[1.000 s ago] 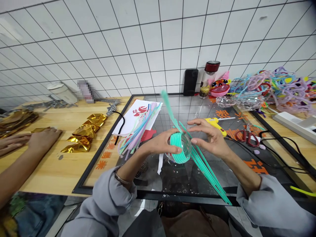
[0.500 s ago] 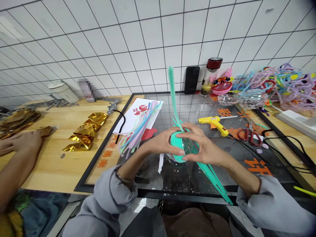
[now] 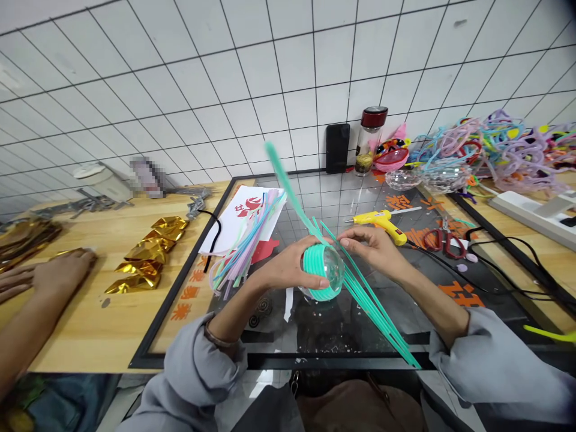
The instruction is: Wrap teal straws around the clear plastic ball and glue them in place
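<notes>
A clear plastic ball point(image 3: 333, 271), its left side wound with rows of green pipe cleaner point(image 3: 314, 262), rests in my left hand point(image 3: 288, 264). The left fingers curve over its top and the thumb presses the front of the coils. From the top of the ball a loose length of green pipe cleaner point(image 3: 288, 186) rises to the upper left, its tip blurred. Just right of the ball is my right hand point(image 3: 371, 249), thumb and forefinger pinched together close to the coil's upper edge. What sits between those fingertips is hidden. Straight green pipe cleaners point(image 3: 378, 315) lie beneath, running toward the front edge.
A yellow glue gun point(image 3: 380, 223) and red-handled scissors point(image 3: 444, 242) lie right. Pastel pipe cleaners point(image 3: 249, 246) rest on white paper point(image 3: 231, 210) at left. A bottle point(image 3: 369, 141) and phone point(image 3: 337, 148) stand behind. Another person's hand point(image 3: 63, 273) is beside gold foil point(image 3: 150, 255).
My right hand has come off the ball and moved to its right, fingers now pinched. The loose pipe cleaner end has swung left. The left hand keeps its hold; the view has shifted slightly.
</notes>
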Available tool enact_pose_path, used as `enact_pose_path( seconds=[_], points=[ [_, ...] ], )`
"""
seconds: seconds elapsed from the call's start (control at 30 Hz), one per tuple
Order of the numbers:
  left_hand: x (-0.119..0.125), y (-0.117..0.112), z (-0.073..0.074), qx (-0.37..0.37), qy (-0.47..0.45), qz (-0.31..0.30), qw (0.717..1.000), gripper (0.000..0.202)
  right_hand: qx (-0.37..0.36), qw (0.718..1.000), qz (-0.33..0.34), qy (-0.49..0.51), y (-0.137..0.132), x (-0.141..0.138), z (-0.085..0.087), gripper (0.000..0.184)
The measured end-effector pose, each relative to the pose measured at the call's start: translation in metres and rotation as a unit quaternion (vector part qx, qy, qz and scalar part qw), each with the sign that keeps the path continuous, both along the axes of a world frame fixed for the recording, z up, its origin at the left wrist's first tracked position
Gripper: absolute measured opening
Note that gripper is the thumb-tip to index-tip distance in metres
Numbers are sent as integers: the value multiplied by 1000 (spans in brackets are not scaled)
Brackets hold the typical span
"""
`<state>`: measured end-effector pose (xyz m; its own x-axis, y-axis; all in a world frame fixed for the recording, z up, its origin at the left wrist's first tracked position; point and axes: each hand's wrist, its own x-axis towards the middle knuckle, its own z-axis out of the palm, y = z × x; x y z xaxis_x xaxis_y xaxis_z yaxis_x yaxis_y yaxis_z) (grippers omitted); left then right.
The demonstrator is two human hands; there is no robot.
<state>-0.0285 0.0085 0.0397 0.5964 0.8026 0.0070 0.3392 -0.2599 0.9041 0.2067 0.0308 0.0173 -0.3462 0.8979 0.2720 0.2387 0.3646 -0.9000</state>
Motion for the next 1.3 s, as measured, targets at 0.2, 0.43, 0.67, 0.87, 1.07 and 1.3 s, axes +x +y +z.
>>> enact_pose_path(
  seconds=[0.2,0.43,0.67,0.87,1.07,1.3],
  points=[
    [-2,-1,1,6,15,-4,1000,79,-69,997,-3,19,0,-13,-16,29],
    [-4,-1,-2,10,41,-9,999,94,-128,988,18,84,-1,-21,-15,34],
    [-4,0,-5,24,41,-18,999,94,-150,982,28,113,-2,-22,-11,34],
    [1,-1,0,72,15,-25,997,85,-162,978,16,130,0,-25,-9,34],
    [1,0,-6,172,11,-1,985,83,-165,977,1,138,10,-27,-4,37],
    [0,7,-16,244,11,17,970,87,-158,978,9,137,23,-32,-1,39]
  ],
)
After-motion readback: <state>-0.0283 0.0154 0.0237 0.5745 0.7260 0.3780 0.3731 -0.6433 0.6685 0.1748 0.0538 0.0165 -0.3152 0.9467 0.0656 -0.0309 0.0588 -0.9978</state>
